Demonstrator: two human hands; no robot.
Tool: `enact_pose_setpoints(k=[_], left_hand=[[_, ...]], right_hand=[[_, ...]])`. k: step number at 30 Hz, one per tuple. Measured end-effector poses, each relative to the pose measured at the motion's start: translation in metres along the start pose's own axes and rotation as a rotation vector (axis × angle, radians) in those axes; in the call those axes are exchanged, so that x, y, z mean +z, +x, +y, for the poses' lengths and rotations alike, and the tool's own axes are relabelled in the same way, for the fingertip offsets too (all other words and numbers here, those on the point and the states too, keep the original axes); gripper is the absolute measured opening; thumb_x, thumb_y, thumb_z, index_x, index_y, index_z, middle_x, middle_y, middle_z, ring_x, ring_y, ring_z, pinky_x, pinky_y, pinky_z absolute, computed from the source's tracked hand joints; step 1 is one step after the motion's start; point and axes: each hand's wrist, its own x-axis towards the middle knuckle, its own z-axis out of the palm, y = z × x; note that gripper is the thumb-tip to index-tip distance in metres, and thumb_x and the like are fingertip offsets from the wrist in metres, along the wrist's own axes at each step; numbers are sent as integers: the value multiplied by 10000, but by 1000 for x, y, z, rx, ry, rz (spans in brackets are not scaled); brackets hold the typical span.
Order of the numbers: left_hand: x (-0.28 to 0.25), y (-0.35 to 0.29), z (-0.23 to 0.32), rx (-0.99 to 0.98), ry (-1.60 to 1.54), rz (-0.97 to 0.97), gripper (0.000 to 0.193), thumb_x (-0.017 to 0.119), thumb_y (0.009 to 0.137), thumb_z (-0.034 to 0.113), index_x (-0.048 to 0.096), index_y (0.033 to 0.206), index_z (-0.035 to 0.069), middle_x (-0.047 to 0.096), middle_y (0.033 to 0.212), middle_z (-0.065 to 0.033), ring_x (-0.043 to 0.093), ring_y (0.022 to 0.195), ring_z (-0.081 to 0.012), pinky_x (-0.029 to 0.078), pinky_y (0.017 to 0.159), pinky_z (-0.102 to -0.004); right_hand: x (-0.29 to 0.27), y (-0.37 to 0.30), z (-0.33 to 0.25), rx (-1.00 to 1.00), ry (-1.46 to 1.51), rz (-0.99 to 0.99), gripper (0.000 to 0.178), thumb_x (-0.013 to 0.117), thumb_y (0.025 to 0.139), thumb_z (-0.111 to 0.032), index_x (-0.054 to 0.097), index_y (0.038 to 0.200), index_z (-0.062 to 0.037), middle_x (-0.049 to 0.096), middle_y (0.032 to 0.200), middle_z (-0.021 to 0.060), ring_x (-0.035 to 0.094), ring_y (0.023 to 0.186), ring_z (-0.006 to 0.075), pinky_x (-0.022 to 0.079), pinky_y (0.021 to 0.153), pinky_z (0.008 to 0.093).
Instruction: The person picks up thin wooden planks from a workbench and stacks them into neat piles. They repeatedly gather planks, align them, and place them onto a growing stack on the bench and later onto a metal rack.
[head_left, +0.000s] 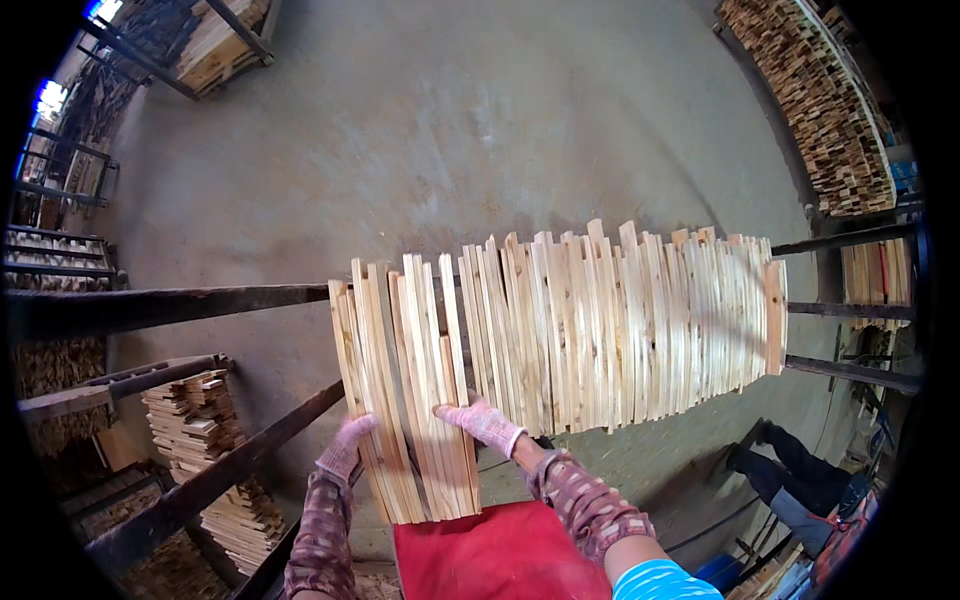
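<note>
A bundle of thin wooden slats (425,440) stands on edge between my two hands, its near end over a red cloth (490,560) at my front. My left hand (347,445), in a pink knitted glove, presses its left side with the thumb over the top. From the right, my gloved right hand (483,422) grips the same bundle, thumb lying across the upper edges. The fingers under and beside the wood are mostly hidden. Right of the bundle, a long row of similar slats (610,325) lies side by side, ending at a crosswise upright board (775,318).
Dark metal bars (200,308) run left of the slats, and more bars (850,310) extend right. Stacked boards (215,450) stand at the lower left. A large wood stack (815,100) is at the far right. Another person's dark-clothed legs (785,465) show at the lower right.
</note>
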Motion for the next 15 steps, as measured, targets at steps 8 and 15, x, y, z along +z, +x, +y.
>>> enact_pose_setpoints(k=[8,15], left_hand=[[-6,200,-47,-168,415,267,588,588,999,359,441,1465,32,595,1326,-96,577,1173,-199,492,942,-318],[-5,221,-83,105,179,446,598,656,963,213,432,1481,15,600,1329,-62,563,1188,-162,436,1007,-279]], right_hand=[[-72,80,-6,248,-343,107,1015,718,767,-650,468,1359,136,653,1233,254,628,1172,312,491,989,373],[-74,13,92,150,159,215,574,731,883,-399,653,1227,54,707,1130,157,667,1033,194,521,918,312]])
